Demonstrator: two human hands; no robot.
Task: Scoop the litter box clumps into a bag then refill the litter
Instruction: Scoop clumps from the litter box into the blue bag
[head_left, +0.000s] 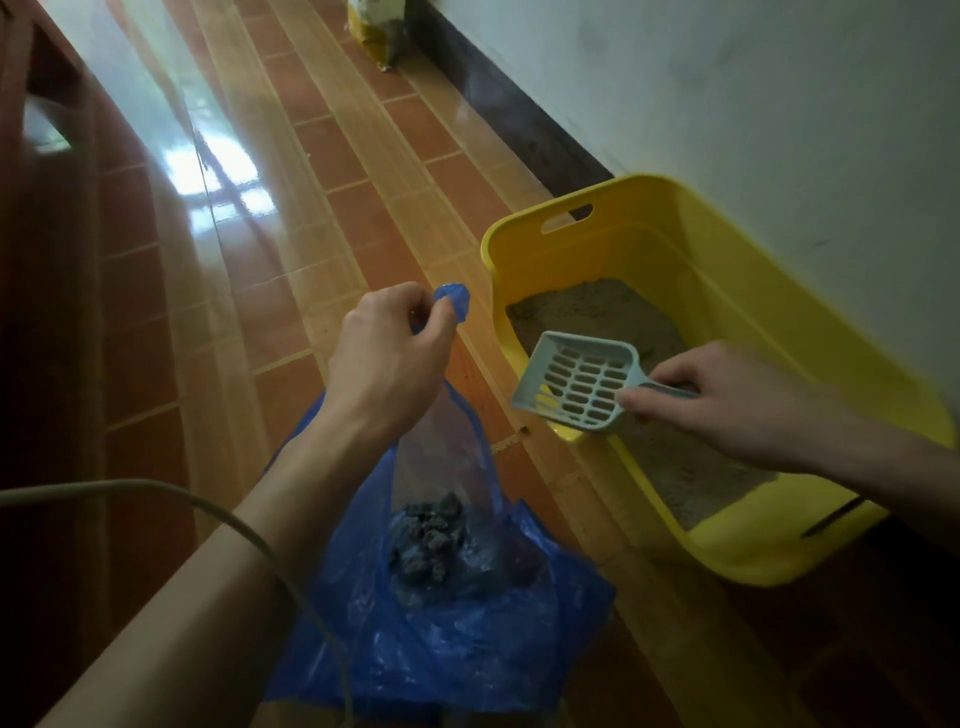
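**Scoop poised between litter box and open bag**

The yellow litter box, a smooth moulded plastic tub with a slotted handle, is lying at the right of the frame against the wall, its long axis running from upper left to lower right; grainy grey-beige litter is seen inside. At lower centre, just beside the box, a thin, crinkled blue plastic bag is being held open, with dark grey clumps resting inside. One bag handle is being pinched and lifted by the left hand. A pale slotted scoop, apparently empty, is being gripped at its handle by the right hand, over the box's near rim. The litter is lying to the right of the scoop, so the right hand is judged nearer. A litter sack is standing at top centre.
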